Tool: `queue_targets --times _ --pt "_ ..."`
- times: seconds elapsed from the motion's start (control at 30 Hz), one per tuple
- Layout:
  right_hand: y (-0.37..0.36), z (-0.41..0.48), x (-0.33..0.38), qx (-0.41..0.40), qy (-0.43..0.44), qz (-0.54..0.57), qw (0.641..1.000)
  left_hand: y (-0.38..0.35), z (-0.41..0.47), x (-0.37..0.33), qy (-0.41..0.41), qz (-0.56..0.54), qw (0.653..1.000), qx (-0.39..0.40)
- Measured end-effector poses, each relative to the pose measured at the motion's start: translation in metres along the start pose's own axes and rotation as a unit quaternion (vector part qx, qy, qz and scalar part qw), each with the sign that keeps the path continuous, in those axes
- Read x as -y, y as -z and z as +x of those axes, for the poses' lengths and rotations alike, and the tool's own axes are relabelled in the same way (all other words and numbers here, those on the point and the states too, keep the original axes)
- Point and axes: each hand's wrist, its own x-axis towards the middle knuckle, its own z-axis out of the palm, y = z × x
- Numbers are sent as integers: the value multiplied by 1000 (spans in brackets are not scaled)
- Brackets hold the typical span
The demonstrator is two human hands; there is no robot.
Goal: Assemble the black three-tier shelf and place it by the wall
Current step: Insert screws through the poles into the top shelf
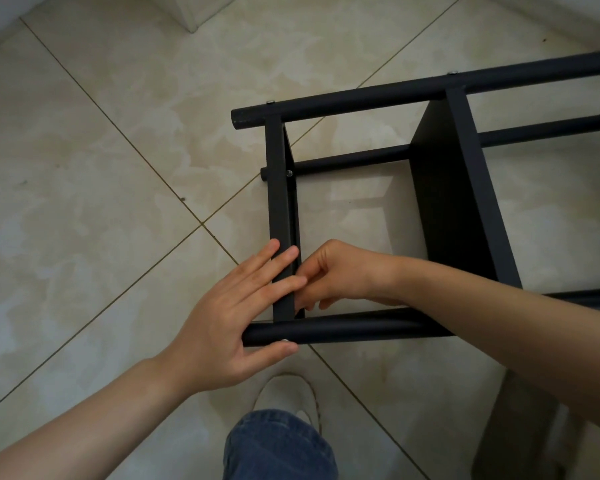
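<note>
Blue denim knee [278, 445] at 6 o'clock. Left hand [232, 320] flat on black tubular shelf frame [361, 95]; right hand [340, 275] curled, grip unclear. Hold joint square.

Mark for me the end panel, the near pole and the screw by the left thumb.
end panel [278, 202]: head view, middle of its upward-facing edge.
near pole [354, 328]: head view, bare stretch right of the end panel.
screw [285, 340]: head view, its silver head on the near pole.

Black shelf [361, 98] sideways on tiled floor [118, 168] (left hand [229, 317] flat on end panel [280, 202])
</note>
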Motion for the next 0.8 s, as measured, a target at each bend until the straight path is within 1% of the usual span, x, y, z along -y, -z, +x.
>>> queue_targets --times 0.17,0.57,0.7,0.8 --pt "-3 1 -1 -7 1 4 1000 0 0 -1 2 -3 1000 -1" --pt "1 -1 -1 56 -31 51 997 1 1 -4 9 -7 1000 0" --pt "-1 4 1 73 -65 63 993 0 0 -4 8 -9 1000 -2" --pt "1 7 2 113 -105 81 985 0 0 -4 9 -10 1000 -2"
